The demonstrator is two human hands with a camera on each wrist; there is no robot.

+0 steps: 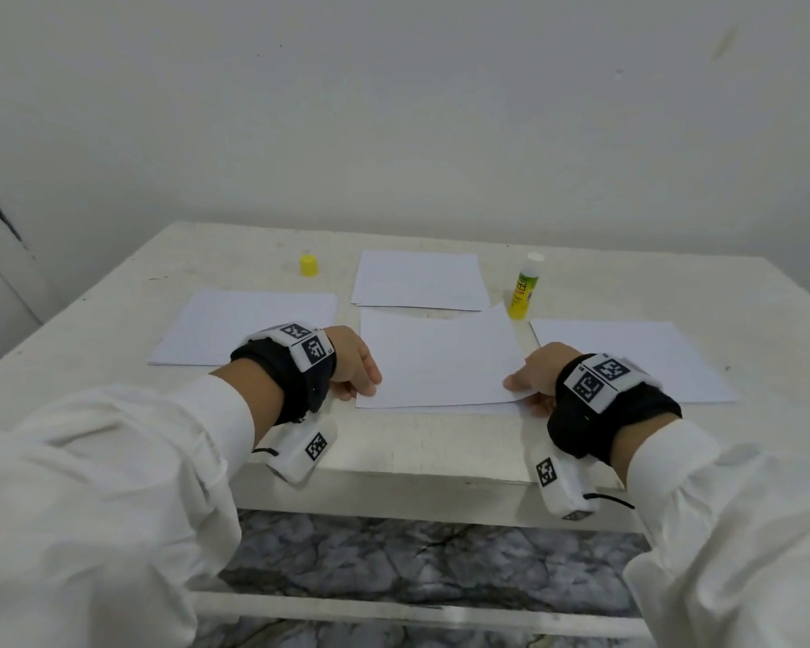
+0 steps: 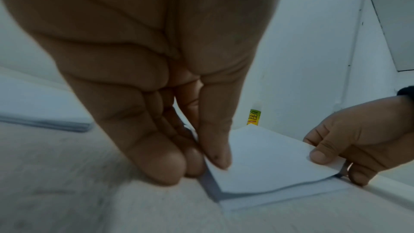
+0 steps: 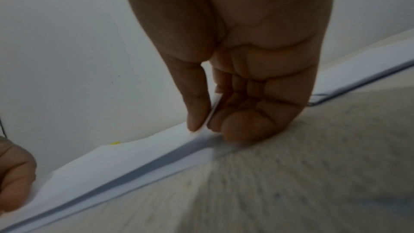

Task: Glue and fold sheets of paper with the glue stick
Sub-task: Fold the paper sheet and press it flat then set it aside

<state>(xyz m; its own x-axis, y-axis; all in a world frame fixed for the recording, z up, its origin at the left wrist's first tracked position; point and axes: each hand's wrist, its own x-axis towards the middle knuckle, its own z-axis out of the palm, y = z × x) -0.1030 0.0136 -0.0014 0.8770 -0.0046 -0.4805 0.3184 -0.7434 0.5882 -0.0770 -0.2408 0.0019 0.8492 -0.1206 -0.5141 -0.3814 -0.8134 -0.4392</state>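
A white sheet (image 1: pixel 440 362) lies folded over in the middle of the table, its upper flap lifted slightly above the lower layer (image 2: pixel 277 201). My left hand (image 1: pixel 356 367) pinches the flap's near left corner (image 2: pixel 215 164) between thumb and fingers. My right hand (image 1: pixel 531 383) pinches the near right corner (image 3: pixel 206 123) the same way. The uncapped glue stick (image 1: pixel 524 287) stands upright behind the sheet, to its right. Its yellow cap (image 1: pixel 309 264) sits apart at the far left.
Three other white sheets or stacks lie flat: one at the left (image 1: pixel 249 327), one at the back (image 1: pixel 419 280), one at the right (image 1: pixel 637 357). The table's front edge (image 1: pixel 394 465) runs just below my wrists. A wall stands close behind the table.
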